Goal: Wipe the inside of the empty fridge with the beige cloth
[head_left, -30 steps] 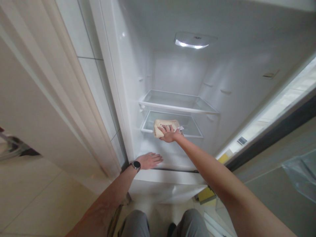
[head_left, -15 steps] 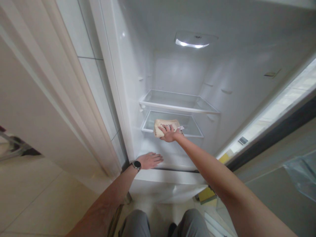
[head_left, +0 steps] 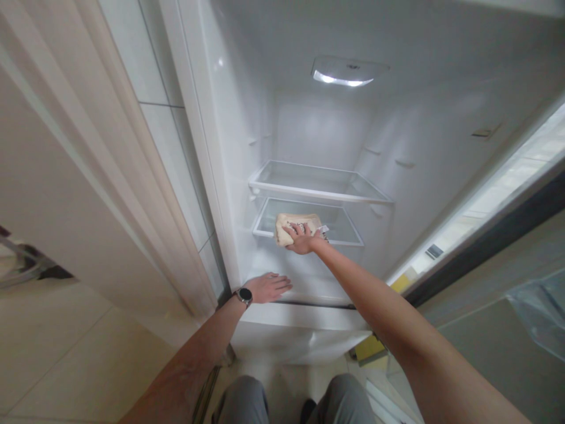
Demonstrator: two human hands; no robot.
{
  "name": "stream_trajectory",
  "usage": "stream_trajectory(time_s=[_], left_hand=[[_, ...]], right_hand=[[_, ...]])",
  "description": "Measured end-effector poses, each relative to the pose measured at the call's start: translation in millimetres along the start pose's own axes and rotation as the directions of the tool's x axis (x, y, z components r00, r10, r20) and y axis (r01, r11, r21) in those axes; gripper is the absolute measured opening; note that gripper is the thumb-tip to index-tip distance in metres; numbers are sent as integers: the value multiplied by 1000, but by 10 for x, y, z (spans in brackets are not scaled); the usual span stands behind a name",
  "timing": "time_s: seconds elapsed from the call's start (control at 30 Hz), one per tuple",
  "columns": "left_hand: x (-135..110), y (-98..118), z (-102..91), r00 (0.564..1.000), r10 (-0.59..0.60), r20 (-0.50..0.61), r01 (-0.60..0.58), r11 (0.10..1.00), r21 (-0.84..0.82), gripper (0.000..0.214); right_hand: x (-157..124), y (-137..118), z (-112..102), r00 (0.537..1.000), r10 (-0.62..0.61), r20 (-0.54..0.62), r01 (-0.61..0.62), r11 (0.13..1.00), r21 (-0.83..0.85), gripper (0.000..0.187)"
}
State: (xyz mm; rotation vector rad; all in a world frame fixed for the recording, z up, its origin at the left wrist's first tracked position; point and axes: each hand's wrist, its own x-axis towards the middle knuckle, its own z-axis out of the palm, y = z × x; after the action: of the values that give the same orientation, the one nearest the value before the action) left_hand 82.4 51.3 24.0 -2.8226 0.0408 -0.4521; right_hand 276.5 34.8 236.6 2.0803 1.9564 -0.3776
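Note:
A folded cream cloth (head_left: 285, 228) with dark print and a white tag lies under my right hand (head_left: 302, 240), at the front of the lower glass shelf (head_left: 351, 227) inside a white fridge. My fingers are spread over the cloth and press on it; whether its underside touches the shelf I cannot tell. Lower down, my left hand (head_left: 268, 287) rests palm down on the fridge floor (head_left: 318, 282) near its front edge, fingers stretched out and holding nothing. A dark round watch (head_left: 244, 295) sits on the left wrist.
An upper glass shelf (head_left: 318, 179) spans the fridge above the cloth. A lit lamp (head_left: 344, 73) is set in the ceiling. The open fridge door (head_left: 477, 235) stands at the right, and a pale door frame (head_left: 132, 147) at the left. Something yellow (head_left: 369, 348) is low at the right.

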Motion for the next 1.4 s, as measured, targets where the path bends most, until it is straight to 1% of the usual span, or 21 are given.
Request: stream_trajectory(time_s=[0.23, 0.6, 0.93, 1.23, 1.4], left_hand=[[-3, -1, 7, 1000, -1, 5, 1, 1000, -10, 45], [-6, -3, 4, 1000, 1, 13, -1, 1000, -14, 43], [-17, -3, 15, 1000, -1, 8, 1, 1000, 18, 44], [-20, -6, 43, 1000, 1, 7, -1, 1000, 0, 44], [-15, -7, 21, 1000, -3, 6, 3, 1000, -4, 44]], right_hand=[[-43, -22, -24, 1000, 2, -1, -2, 1000, -8, 81], [-13, -4, -9, 1000, -7, -6, 7, 1000, -5, 81], [-30, -11, -20, 1000, -8, -10, 8, 1000, -13, 80], [-7, -2, 0, 1000, -9, -14, 9, 1000, 2, 80], [-8, -10, -7, 1000, -3, -10, 3, 1000, 4, 80]])
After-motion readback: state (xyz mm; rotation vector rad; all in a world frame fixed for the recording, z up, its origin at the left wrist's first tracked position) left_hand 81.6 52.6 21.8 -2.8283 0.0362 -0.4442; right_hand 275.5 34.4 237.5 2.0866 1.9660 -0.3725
